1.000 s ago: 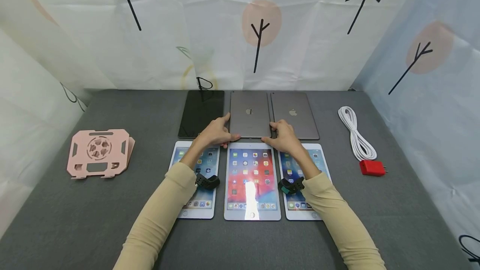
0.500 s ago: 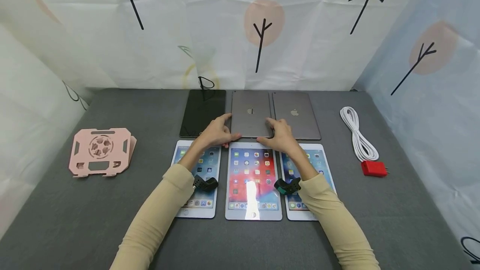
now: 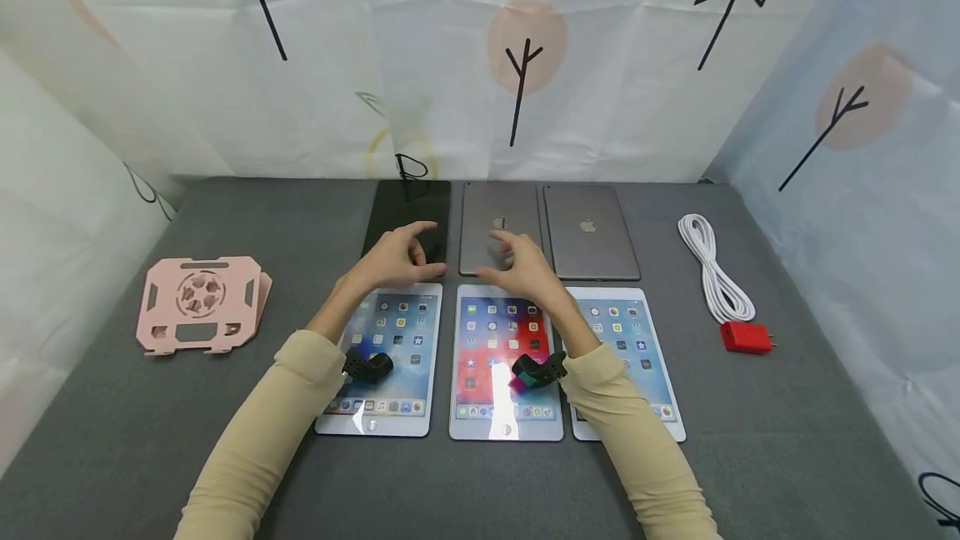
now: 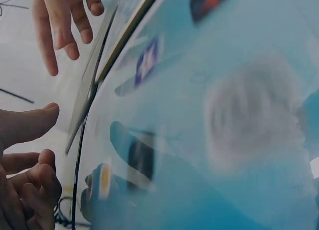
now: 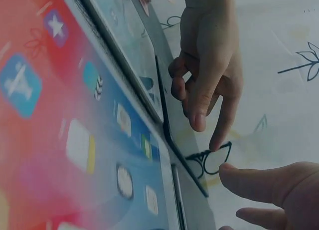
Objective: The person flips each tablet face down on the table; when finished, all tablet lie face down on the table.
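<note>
My left hand [image 3: 397,257] hovers over the near part of the black tablet [image 3: 408,202] in the head view, thumb and forefinger spread with nothing between them. Over the middle grey tablet [image 3: 498,202], which lies back side up, is my right hand [image 3: 522,267], its fingers loosely bent and holding nothing. A second grey tablet [image 3: 592,248] lies to its right. Nearer to me are three white tablets with lit screens: left [image 3: 401,357], middle [image 3: 480,340] and right [image 3: 630,332]. My forearms partly cover them. Both wrist views show the hands facing each other, apart, above the tablets.
A pink stand [image 3: 201,307] with cut-outs lies at the left of the grey table [image 3: 480,490]. At the right are a coiled white cable [image 3: 716,273] and a red charger plug [image 3: 746,337]. Patterned cloth [image 3: 435,48] hangs along the back and sides.
Both hands have left the side edges of the middle grey tablet and moved left. The left hand is now over the black tablet, the right over the middle grey one. The tablets look unmoved.
</note>
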Tool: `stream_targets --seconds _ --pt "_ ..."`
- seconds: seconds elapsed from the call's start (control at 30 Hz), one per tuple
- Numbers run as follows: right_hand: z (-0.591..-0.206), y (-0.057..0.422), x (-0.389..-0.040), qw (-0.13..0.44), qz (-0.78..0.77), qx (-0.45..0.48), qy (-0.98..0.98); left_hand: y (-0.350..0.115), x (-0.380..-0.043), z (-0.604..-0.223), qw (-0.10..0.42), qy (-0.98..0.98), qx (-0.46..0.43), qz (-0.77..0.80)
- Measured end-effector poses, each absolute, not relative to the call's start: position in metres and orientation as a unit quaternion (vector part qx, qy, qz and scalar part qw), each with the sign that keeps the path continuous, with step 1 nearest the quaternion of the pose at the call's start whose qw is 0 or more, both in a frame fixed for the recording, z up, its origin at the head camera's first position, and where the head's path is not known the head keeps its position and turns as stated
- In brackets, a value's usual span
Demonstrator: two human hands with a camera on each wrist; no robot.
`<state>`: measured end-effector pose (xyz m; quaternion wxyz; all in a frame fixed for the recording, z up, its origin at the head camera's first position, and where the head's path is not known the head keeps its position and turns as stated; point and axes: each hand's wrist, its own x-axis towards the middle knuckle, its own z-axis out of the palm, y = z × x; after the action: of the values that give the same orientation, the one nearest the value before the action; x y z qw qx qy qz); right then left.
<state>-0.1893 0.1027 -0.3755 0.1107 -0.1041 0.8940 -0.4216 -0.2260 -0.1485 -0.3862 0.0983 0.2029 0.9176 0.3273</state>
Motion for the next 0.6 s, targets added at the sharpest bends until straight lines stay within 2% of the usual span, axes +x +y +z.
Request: stream_targets --seconds 0.33,0.6 --pt "-0.382 0.072 -0.2 0.119 -0.44 -0.119 0.882 -0.207 -0.227 -0.376 0.107 0.944 0.143 0.277" --pt "-0.385 0.048 -0.206 0.142 -0.417 -0.092 0.893 -0.226 -0.225 -0.377 0.112 0.959 0.112 0.234"
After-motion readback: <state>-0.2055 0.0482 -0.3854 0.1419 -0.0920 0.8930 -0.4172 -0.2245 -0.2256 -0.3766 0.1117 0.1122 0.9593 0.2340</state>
